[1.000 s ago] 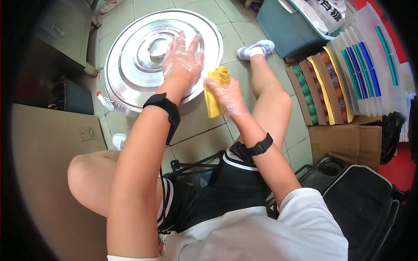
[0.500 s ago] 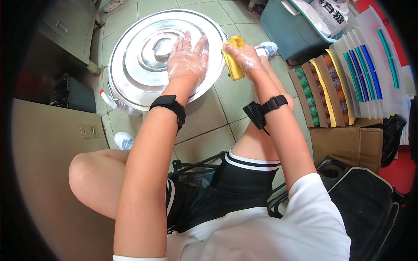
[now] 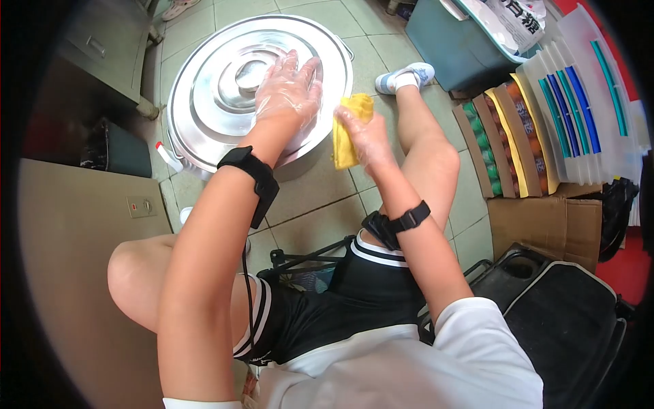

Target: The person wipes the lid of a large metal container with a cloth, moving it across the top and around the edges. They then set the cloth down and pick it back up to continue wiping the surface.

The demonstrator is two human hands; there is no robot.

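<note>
Seated low over a tiled floor (image 3: 320,191), knees apart, both hands in thin clear disposable gloves. Left hand (image 3: 286,92) laid flat on the big steel pot lid (image 3: 211,102), fingers spread and palm pressed down near the lid's right side, likely to keep lid and pot from turning or sliding under the wiping. Right hand (image 3: 364,133) closed around a folded yellow cloth (image 3: 347,133), bunched between thumb and fingers, held at the right rim of the lid where the edge curves down; whether the cloth touches the metal at this spot cannot be told for certain. Cloth folded thick, probably to give a firm pad for rubbing the rim.

Lid seated on a wide steel pot standing on the floor, raised rings around the central knob (image 3: 248,71). 1 black strap band on each wrist. White spray bottle (image 3: 167,157) with a red tip lying just beside the pot at its lower left, near to hand. Blue-green bin (image 3: 449,48) beyond the right foot. Cardboard tray of bottles (image 3: 487,146) and stacked clear plastic containers (image 3: 579,102) well apart on the right.
</note>
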